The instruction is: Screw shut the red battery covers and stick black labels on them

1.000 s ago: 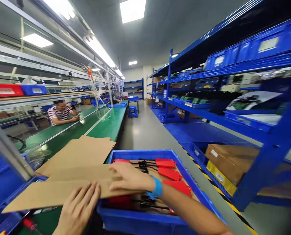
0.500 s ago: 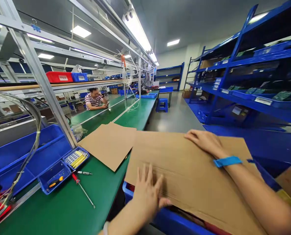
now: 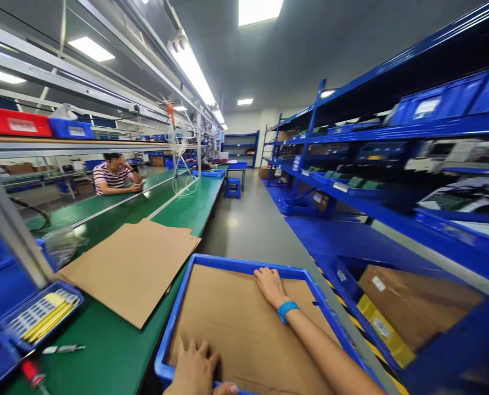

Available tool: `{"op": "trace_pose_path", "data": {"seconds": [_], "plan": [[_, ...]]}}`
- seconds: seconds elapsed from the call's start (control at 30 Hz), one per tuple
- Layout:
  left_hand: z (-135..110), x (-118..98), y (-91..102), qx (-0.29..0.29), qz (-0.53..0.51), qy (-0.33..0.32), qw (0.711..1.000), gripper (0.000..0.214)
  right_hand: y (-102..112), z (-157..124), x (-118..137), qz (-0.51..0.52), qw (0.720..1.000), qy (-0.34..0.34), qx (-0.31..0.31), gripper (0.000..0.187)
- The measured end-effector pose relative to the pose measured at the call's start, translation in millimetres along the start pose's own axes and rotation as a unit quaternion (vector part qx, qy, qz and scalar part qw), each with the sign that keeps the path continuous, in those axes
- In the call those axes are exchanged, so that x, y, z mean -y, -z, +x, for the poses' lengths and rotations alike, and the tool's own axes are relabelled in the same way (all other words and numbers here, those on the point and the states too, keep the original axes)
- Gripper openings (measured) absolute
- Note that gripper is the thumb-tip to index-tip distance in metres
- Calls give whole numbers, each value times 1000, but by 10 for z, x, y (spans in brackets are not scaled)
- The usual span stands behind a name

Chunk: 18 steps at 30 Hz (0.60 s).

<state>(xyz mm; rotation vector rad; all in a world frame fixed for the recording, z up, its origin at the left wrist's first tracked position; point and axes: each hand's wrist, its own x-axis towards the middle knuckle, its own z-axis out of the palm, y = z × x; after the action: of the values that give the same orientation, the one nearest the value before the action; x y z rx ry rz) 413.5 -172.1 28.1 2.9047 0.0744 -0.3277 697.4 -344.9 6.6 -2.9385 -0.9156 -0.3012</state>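
Observation:
A brown cardboard sheet (image 3: pixel 244 323) lies flat inside a blue plastic bin (image 3: pixel 236 263) in front of me, covering what is in it. My right hand (image 3: pixel 269 285) rests open on the sheet's far edge, fingers spread flat; a blue band sits on its wrist. My left hand (image 3: pixel 195 367) presses flat on the near edge of the sheet, fingers apart. Neither hand grips anything.
More cardboard sheets (image 3: pixel 133 269) lie on the green workbench (image 3: pixel 186 208) to the left. A small blue parts tray (image 3: pixel 38 315) and a red-handled screwdriver (image 3: pixel 32 373) sit at near left. A person in a striped shirt (image 3: pixel 112 175) sits farther along. Blue shelving (image 3: pixel 392 181) lines the right of the aisle.
The cardboard sheet was brought over from the bench and now lies flat inside the blue bin, covering the red parts. Both hands have gone from holding it to pressing on it.

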Motion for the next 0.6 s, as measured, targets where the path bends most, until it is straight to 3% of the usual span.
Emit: {"op": "trace_pose_path", "data": {"seconds": [0.1,0.17,0.27,0.37,0.47,0.53,0.6], "plan": [[153,311,-147,-19,4,-35,999,53,25,-37,252,-5,999,11,43,34],[190,443,-197,6,-3,-34,999,41,47,-96,402,5,997,30,75,42],[126,476,-188,20,-51,-26,998,55,143,-144,535,11,992,35,121,45],[1,416,-108,-64,-134,-51,988,83,419,-36,726,15,986,44,158,38],[-157,408,-27,-170,-211,-98,958,86,983,39,1254,67,974,159,144,30],[-329,435,-1,-224,-233,-117,939,79,1465,-116,1736,171,928,310,119,39],[-588,454,-1,-241,-223,-96,940,73,1893,-455,2159,446,786,423,59,53]]}}
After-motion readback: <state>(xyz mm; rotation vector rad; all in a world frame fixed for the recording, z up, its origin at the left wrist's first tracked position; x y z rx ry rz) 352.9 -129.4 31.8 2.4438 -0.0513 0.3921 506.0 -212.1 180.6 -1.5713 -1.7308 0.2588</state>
